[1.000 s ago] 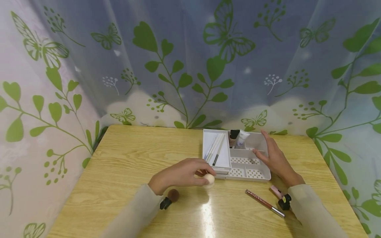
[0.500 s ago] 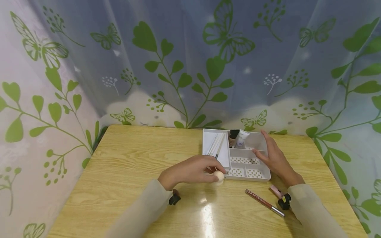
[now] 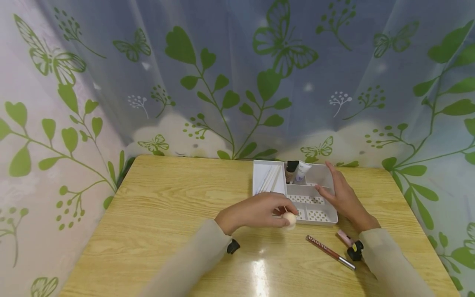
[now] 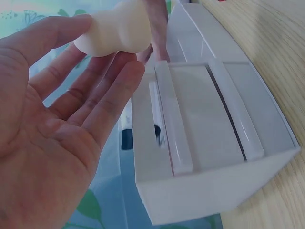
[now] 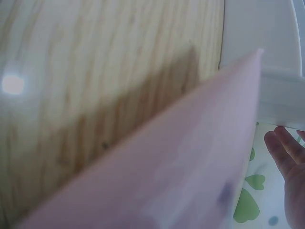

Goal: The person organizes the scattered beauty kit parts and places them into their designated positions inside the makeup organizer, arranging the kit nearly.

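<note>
My left hand [image 3: 259, 210] pinches a cream, waisted makeup sponge [image 3: 289, 219] between thumb and fingertips, just above the front edge of the white organizer [image 3: 319, 222]. In the left wrist view the sponge [image 4: 114, 29] shows its two rounded ends. The right hand [image 3: 345, 198] holds the organizer's right wall, thumb reaching over it and index finger along the back corner. In the right wrist view, fingers of the right hand [image 5: 290, 167] touch the organizer's outer side. Slim white sticks [image 3: 270, 178] lie in its left tray, partly hidden by the left hand.
A dark-capped bottle [image 3: 291, 171] and a white tube [image 3: 302, 171] stand in the organizer's back compartment. A reddish-brown pencil [image 3: 328, 251] lies on the wooden table [image 3: 167, 198]. By the right wrist is a pink tube [image 3: 345, 238]. A patterned curtain [image 3: 230, 82] hangs behind.
The left hand has carried the sponge rightward along the organizer's front. Its sleeve now hides a brown makeup brush head seen on the table earlier. The right hand has stayed put.
</note>
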Available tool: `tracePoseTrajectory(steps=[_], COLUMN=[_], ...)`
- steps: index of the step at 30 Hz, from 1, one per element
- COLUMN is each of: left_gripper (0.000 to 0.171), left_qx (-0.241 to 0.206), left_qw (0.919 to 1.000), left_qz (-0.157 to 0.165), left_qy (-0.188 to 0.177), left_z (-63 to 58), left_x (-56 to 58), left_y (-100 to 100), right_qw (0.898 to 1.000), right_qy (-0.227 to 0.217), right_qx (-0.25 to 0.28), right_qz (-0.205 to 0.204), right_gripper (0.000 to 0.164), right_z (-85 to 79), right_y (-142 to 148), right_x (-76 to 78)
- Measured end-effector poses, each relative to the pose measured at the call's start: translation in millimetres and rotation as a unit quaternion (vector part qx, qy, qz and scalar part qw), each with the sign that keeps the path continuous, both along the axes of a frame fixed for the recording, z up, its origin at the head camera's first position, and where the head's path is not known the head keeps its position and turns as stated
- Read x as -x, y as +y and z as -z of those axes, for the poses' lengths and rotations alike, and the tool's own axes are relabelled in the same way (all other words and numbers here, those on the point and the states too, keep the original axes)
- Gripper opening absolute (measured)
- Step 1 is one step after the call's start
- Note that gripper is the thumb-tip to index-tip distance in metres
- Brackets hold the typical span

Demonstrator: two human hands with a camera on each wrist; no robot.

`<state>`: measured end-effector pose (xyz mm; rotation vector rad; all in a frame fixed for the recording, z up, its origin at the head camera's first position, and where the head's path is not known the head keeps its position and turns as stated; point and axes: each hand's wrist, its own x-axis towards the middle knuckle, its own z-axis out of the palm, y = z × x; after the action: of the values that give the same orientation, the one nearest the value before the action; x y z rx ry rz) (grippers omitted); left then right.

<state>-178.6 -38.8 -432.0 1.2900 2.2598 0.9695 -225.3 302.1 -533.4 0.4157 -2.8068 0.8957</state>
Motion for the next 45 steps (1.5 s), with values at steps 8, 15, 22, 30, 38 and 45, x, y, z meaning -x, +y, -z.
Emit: tracePoseTrajectory(steps=[8,15,22,30,38,45], left_gripper=[0.026,0.029,0.030,0.027,0.031,0.031], left_qx=[0.004,0.019,0.042,0.036,0.046,0.046], left_qw=[0.9995,0.9986,0.9943,0.9924,0.9878,0.9838], left_qz=[-0.013,-0.026,-0.037,-0.066,-0.126,-0.153], left_qy=[0.030,0.042,0.091,0.097,0.080,0.081], left_z=[-2.9,-4.7,-3.6,9.0,20.0,28.0], left_x=[3.5,2.2,-1.0,-5.2,-11.0,-15.4], left_y=[25.0,48.2,72.0,89.6,102.4,113.4], right_qw=[1.000,1.000,1.000,1.000,1.000,1.000], right_qy=[-0.013,-0.003,0.005,-0.006,-0.002,0.001], right_qx=[0.003,0.005,0.004,0.009,0.003,0.002], right_qz=[0.001,-0.003,-0.006,-0.005,-0.004,-0.004], right_gripper=[0.094,0.093,0.093,0.092,0.093,0.094], right_z=[-1.1,-0.5,0.8,-3.0,-3.0,-1.7], right_y=[0.5,0.4,-0.1,-0.2,-0.5,0.5], right_x=[0.0,-0.8,-0.6,-2.2,-1.7,-1.3])
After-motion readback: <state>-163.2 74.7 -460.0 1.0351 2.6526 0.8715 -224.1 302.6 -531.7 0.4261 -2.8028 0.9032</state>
